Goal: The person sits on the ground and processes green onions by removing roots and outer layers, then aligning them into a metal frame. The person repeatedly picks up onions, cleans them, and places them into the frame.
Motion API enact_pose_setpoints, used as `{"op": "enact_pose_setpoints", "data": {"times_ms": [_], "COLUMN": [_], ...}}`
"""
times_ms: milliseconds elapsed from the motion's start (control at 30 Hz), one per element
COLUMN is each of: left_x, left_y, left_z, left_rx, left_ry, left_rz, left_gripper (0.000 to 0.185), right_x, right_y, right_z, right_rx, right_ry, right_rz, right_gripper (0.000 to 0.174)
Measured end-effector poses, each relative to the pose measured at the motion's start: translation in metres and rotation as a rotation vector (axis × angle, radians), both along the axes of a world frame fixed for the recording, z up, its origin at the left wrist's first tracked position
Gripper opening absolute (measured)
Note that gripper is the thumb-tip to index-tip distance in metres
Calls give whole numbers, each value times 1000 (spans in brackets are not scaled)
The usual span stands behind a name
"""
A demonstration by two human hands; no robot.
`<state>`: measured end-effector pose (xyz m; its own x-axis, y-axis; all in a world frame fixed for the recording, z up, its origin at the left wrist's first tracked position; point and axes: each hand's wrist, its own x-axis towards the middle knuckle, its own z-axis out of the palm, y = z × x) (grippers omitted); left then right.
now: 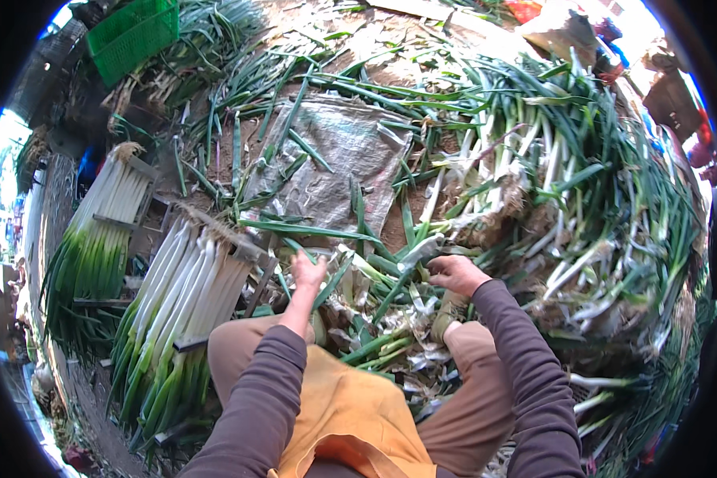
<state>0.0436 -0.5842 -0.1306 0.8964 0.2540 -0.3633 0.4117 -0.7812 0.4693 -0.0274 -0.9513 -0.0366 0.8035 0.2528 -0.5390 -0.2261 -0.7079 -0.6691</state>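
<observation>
My left hand (308, 270) is over loose green leaves in front of my left knee, beside the stacked scallions; whether its fingers hold a leaf is unclear. My right hand (454, 273) reaches in from the right with its fingers at the edge of a white and green stalk piece (419, 253); its grip is partly hidden. Peeled scallions (179, 287) with white shafts lie side by side on a metal rack at the left, roots at the top. A second bundle of peeled scallions (110, 209) rests further left. Unpeeled scallions (549, 143) are heaped at the right.
A flattened woven sack (340, 161) lies on the dirt ahead, with loose leaves on it. Peelings (358, 293) cover the ground between my legs. A green plastic crate (134, 39) stands at the upper left near more scallions (215, 54).
</observation>
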Motion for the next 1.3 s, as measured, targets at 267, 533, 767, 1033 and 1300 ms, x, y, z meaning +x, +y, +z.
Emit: {"op": "enact_pose_setpoints", "data": {"times_ms": [267, 533, 767, 1033, 1300], "left_x": [171, 79, 85, 94, 98], "left_y": [86, 25, -39, -37, -38], "left_z": [-166, -237, -224, -220, -222], "left_rx": [396, 347, 298, 390, 406], "left_ry": [189, -11, 32, -4, 56], "left_rz": [-4, 123, 16, -37, -16], "left_gripper": [94, 75, 52, 40, 48], "right_x": [191, 334, 417, 440, 471], "right_y": [-109, -127, -72, -129, -149], "right_z": [-209, -291, -307, -292, -330], "right_rx": [-384, -565, -582, -809, -682], "right_ry": [-199, -244, -245, -368, -253], "right_rz": [-222, -756, -660, -370, -330], "right_gripper": [85, 107, 102, 104, 57]}}
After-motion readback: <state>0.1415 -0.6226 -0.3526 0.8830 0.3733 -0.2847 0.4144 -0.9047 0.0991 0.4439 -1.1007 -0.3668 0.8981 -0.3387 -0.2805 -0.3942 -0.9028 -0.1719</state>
